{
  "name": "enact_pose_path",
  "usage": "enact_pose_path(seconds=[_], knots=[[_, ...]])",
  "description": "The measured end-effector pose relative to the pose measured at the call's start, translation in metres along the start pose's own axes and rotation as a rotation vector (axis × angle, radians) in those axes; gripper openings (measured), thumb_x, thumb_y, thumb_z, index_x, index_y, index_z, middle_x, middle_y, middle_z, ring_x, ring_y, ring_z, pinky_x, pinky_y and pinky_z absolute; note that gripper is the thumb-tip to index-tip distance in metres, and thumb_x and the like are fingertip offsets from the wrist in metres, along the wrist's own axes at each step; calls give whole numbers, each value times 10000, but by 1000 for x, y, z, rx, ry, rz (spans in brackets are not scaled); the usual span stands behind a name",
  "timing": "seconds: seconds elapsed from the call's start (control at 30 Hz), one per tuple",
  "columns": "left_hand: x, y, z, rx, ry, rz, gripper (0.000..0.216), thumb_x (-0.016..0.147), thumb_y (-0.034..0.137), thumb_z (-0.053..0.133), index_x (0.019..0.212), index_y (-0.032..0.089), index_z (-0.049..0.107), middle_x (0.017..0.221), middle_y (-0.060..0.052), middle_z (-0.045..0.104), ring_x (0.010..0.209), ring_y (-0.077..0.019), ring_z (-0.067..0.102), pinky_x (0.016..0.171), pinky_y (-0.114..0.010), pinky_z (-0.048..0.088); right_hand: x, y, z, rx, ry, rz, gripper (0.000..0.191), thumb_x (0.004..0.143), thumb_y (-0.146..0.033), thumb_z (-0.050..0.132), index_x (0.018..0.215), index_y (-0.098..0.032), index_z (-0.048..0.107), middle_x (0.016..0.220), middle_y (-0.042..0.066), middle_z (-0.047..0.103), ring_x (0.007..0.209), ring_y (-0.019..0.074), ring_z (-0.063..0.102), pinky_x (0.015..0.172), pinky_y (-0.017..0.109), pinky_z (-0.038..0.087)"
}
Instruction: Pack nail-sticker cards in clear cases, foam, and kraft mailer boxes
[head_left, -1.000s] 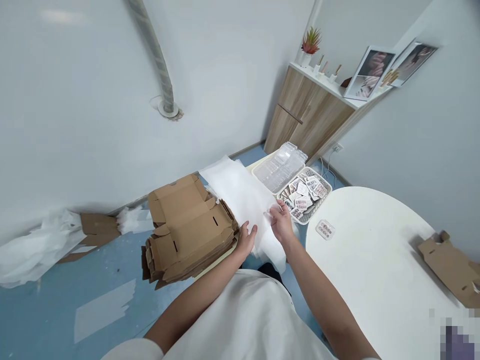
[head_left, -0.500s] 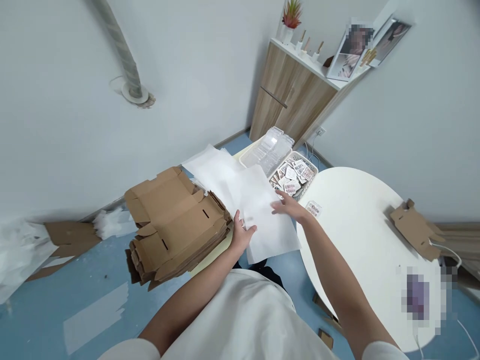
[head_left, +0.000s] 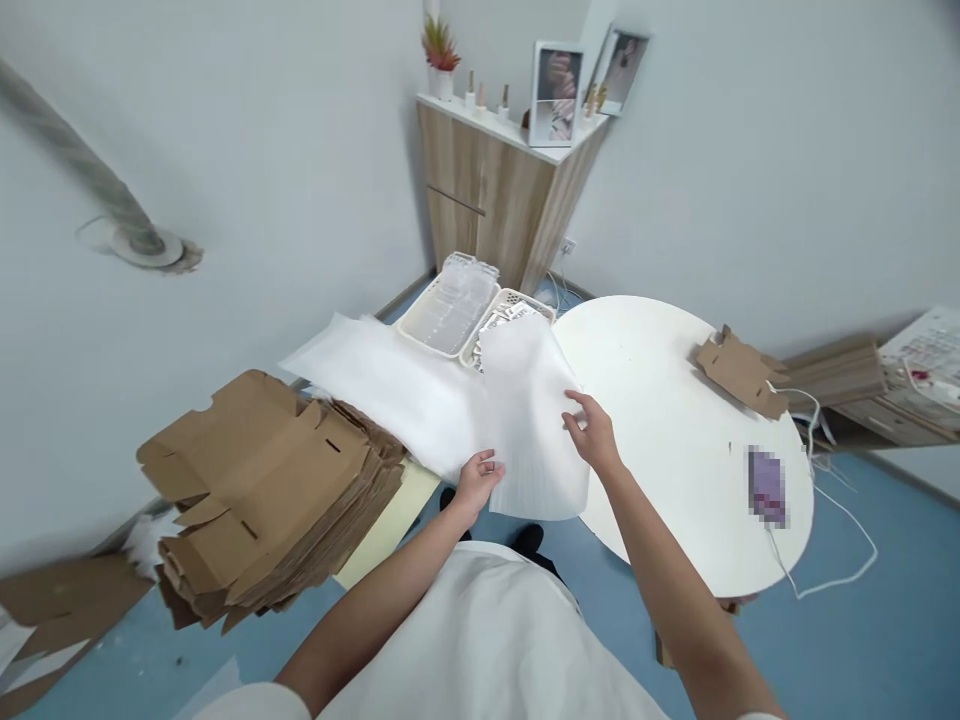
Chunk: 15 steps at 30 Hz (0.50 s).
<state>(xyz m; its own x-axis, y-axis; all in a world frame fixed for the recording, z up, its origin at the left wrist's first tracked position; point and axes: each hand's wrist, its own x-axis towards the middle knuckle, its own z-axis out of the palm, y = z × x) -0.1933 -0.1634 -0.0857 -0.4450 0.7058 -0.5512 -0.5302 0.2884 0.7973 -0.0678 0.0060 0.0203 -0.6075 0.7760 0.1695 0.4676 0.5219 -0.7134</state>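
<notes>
Grip, head view: left hand [head_left: 478,482] closed on the left edge of a white sheet [head_left: 534,410]; right hand [head_left: 592,430] open, thumb and forefinger parted at the sheet's right edge.

White sheet spans the space between both hands, its far end overlapping the right basket [head_left: 529,297] of cards [head_left: 506,316] in view. A layer of white sheets [head_left: 390,388] lies directly left of it. Left basket [head_left: 426,346], beside the right basket, contains clear plastic pieces [head_left: 459,305]. Near left: stack of flattened cardboard boxes [head_left: 281,490], with pale yellow worktop [head_left: 384,528] visible at its right side. Right: round white worktop [head_left: 660,440], bearing a cardboard piece [head_left: 742,372] at the far right and a pixelated purple item [head_left: 766,485] nearer. Far: wood-grain cabinet [head_left: 491,185].
</notes>
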Motion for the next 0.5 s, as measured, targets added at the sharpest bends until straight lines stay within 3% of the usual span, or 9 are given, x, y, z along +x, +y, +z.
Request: enact_pose_path(seconds=[0.13, 0.3, 0.5], knots=[[-1, -8, 38, 123, -60, 95, 440, 627, 229, 659, 1032, 150, 506, 760, -25, 588, 667, -99, 556, 624, -214, 425, -45, 34, -41, 74, 131, 142, 397, 749, -291, 467, 1144, -250, 442, 1161, 67, 494, 630, 121, 574, 570, 295, 471], [4, -20, 97, 317, -92, 209, 472, 611, 224, 657, 1049, 166, 492, 878, -33, 563, 549, -52, 511, 569, -207, 420, -98, 91, -89, 143, 291, 355, 461, 695, -320, 523, 1141, -232, 446, 1104, 62, 524, 622, 115, 554, 645, 315, 465], [4, -36, 151, 610, -83, 324, 453, 633, 205, 615, 1070, 187, 495, 985, -52, 548, 523, -53, 497, 598, -232, 426, -144, 163, -114, 189, 438, 610, 478, 653, -352, 525, 1101, -188, 492, 1055, 83, 544, 719, 164, 538, 700, 345, 451]])
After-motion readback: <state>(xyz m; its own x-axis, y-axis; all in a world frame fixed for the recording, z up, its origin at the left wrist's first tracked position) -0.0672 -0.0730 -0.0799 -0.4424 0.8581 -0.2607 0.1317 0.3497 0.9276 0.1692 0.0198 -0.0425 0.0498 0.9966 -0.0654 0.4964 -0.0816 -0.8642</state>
